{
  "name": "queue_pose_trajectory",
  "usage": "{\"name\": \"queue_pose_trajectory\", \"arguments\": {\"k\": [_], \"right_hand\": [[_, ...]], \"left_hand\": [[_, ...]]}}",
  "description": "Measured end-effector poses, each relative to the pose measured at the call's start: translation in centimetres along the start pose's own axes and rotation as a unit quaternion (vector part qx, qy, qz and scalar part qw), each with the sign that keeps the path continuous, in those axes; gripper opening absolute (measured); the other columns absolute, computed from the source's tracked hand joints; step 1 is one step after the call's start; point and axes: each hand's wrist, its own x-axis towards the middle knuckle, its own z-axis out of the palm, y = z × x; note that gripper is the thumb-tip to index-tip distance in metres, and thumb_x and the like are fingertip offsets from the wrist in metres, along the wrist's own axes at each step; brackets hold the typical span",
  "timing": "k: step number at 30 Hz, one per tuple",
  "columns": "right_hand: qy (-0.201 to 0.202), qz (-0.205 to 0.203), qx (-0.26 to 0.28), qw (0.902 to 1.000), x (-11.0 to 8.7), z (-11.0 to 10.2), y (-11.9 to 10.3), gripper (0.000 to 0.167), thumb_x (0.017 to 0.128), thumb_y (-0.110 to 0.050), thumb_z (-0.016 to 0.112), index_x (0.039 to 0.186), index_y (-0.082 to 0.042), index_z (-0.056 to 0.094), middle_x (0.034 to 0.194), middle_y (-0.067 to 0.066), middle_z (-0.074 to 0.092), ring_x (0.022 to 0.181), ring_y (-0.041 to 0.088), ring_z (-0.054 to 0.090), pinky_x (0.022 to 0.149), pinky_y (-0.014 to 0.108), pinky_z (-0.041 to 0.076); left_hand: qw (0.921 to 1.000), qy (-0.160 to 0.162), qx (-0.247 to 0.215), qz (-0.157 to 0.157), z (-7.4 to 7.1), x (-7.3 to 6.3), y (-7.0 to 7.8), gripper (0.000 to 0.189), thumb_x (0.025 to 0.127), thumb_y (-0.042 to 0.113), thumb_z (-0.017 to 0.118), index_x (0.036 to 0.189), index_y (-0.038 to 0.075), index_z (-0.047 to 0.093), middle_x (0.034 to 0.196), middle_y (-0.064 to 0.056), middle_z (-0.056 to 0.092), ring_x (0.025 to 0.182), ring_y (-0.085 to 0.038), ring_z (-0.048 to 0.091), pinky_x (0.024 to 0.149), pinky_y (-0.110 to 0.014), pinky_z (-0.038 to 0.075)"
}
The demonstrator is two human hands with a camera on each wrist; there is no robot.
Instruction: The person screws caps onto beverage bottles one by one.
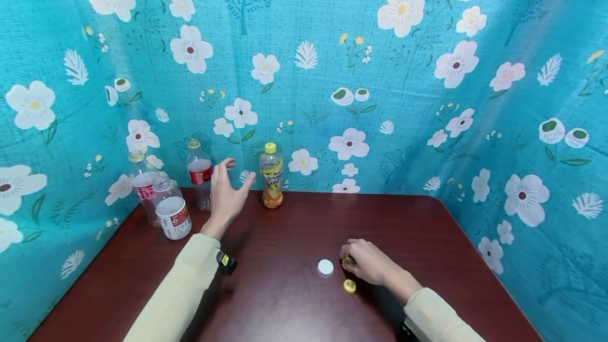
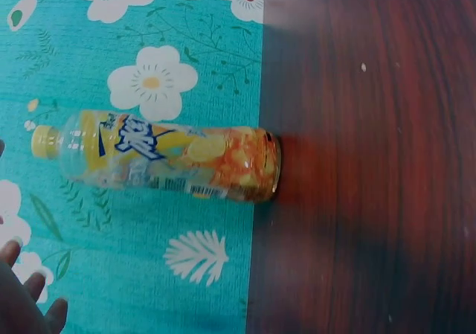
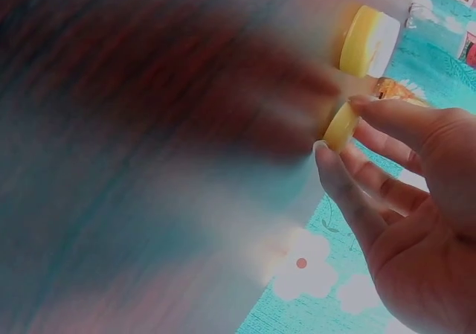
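My right hand (image 1: 368,263) is low over the table and pinches a yellow bottle cap (image 3: 341,128) between thumb and fingertip. A second gold-yellow cap (image 1: 349,286) lies just in front of that hand, and a white cap (image 1: 325,268) lies to its left. Raised with thumb and fingers spread, my left hand (image 1: 227,194) holds nothing. It is between a red-labelled clear bottle (image 1: 200,176) and an upright drink bottle (image 1: 272,178) with a yellow cap and lemon-print label. In the left wrist view, the drink bottle (image 2: 178,158) stands apart from the fingertips (image 2: 56,315).
At the left of the dark wooden table (image 1: 285,300) stand an uncapped clear bottle (image 1: 144,186) with a red-pink label and an open wide-mouth jar (image 1: 173,212). Blue flowered cloth (image 1: 304,94) encloses the table's back and sides.
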Motion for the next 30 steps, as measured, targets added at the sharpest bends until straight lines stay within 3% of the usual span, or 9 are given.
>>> {"name": "queue_pose_trajectory", "arguments": {"k": [9, 17, 24, 30], "right_hand": [[0.003, -0.017, 0.024, 0.9996, -0.4, -0.3, 0.3, 0.013, 0.091, -0.004, 0.075, 0.097, -0.014, 0.079, 0.093, -0.004, 0.067, 0.082, 0.010, 0.061, 0.069, 0.029, 0.054], [-0.010, -0.009, 0.057, 0.9983, -0.3, -0.4, 0.5, 0.015, 0.088, 0.001, 0.074, 0.097, -0.011, 0.077, 0.092, -0.001, 0.065, 0.079, 0.013, 0.058, 0.065, 0.025, 0.049], [-0.019, -0.004, 0.059, 0.9980, -0.4, -0.3, 0.7, 0.014, 0.088, -0.001, 0.077, 0.098, -0.011, 0.076, 0.094, 0.000, 0.066, 0.082, 0.014, 0.060, 0.067, 0.026, 0.052], [-0.023, -0.007, 0.067, 0.9975, -0.3, -0.4, 0.5, 0.014, 0.089, -0.003, 0.076, 0.101, -0.010, 0.075, 0.096, -0.001, 0.066, 0.085, 0.013, 0.062, 0.070, 0.028, 0.054]], "left_hand": [[0.9968, 0.066, 0.045, 0.008, -1.9, 0.0, -1.0, 0.070, 0.090, 0.040, 0.078, 0.144, 0.009, 0.045, 0.140, -0.016, 0.046, 0.130, -0.034, 0.042, 0.106, -0.056, 0.039], [0.9926, 0.108, 0.054, -0.009, -2.1, 0.6, -2.8, 0.092, 0.091, 0.045, 0.075, 0.161, 0.018, 0.023, 0.161, -0.013, 0.025, 0.147, -0.034, 0.023, 0.118, -0.058, 0.024], [0.9934, 0.092, 0.043, -0.053, -2.1, 1.4, -4.1, 0.104, 0.093, 0.048, 0.072, 0.165, 0.021, 0.003, 0.170, -0.008, 0.005, 0.155, -0.032, 0.007, 0.123, -0.061, 0.011], [0.9894, 0.080, 0.028, -0.118, -2.3, 2.7, -5.4, 0.105, 0.094, 0.055, 0.068, 0.165, 0.025, -0.004, 0.170, -0.008, 0.002, 0.156, -0.032, 0.007, 0.123, -0.060, 0.014]]}}
